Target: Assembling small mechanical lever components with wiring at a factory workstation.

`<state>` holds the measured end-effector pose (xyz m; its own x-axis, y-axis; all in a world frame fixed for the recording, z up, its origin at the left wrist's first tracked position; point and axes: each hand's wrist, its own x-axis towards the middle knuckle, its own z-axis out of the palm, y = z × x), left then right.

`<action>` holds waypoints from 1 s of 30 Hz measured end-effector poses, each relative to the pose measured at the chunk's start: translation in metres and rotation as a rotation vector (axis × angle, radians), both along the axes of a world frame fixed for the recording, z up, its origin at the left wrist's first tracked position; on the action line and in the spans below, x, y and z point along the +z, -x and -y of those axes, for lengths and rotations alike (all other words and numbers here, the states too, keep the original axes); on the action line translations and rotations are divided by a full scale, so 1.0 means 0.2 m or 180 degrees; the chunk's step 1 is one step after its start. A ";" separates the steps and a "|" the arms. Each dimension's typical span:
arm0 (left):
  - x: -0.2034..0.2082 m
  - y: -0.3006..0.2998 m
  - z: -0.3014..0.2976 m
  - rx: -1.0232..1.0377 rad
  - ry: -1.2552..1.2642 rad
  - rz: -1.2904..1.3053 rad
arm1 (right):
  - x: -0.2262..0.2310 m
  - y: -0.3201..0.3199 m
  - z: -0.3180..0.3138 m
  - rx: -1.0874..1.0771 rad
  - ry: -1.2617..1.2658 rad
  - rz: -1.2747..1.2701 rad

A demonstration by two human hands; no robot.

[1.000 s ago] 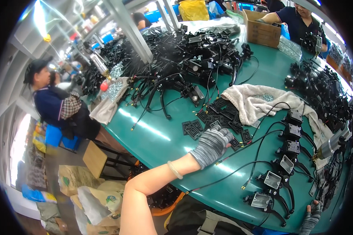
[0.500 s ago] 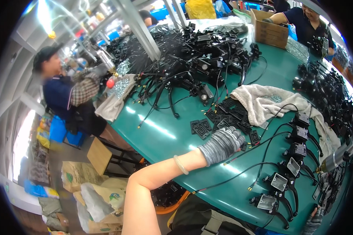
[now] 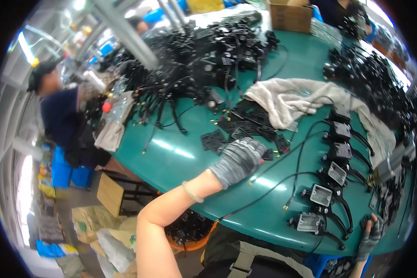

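My left hand [image 3: 239,161], in a grey striped fingerless glove, is closed, knuckles up, at the near edge of a pile of flat black square gaskets [image 3: 212,141]. Its fingertips are mostly hidden, so anything in them does not show. To its right, several black brake levers with fluid reservoirs and cables stand in a slanting row. The nearest brake lever [image 3: 309,222] and two beyond it show open metal reservoirs; a farther brake lever [image 3: 340,151] looks covered. My right hand [image 3: 369,237], gloved alike, is beside the row's near end, fingers apart, with nothing visible in it.
A crumpled beige towel [image 3: 287,95] lies behind the gaskets. Big heaps of black lever assemblies [image 3: 185,60] cover the far table. A metal power driver [image 3: 391,167] lies at the right. One co-worker [image 3: 62,111] works at the left; another is beyond a cardboard box [image 3: 289,17].
The whole view has shifted, so the table contents appear farther up and left. My left hand stays by the gaskets. My right hand has come farther into view, its fingers now showing.
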<state>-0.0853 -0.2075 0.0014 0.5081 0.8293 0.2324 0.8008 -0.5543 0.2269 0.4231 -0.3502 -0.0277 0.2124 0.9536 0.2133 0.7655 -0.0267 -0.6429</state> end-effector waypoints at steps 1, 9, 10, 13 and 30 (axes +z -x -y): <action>0.01 0.02 0.00 -0.0013 -0.0034 -0.0239 | 0.03 0.05 0.00 0.0104 -0.0136 0.0168; 0.00 0.03 -0.03 0.0199 -0.0232 -0.0091 | 0.08 0.10 0.00 0.0182 0.0450 -0.0942; 0.04 -0.02 0.00 0.0415 0.0008 0.0163 | 0.09 0.04 -0.01 0.0425 -0.0043 0.1066; -0.02 0.09 -0.01 0.0446 0.0587 0.0813 | 0.15 0.08 -0.01 -0.0057 0.0656 0.0510; 0.27 -0.39 0.02 -0.0477 0.0372 0.1304 | 0.12 0.12 -0.04 0.0096 0.0040 0.0808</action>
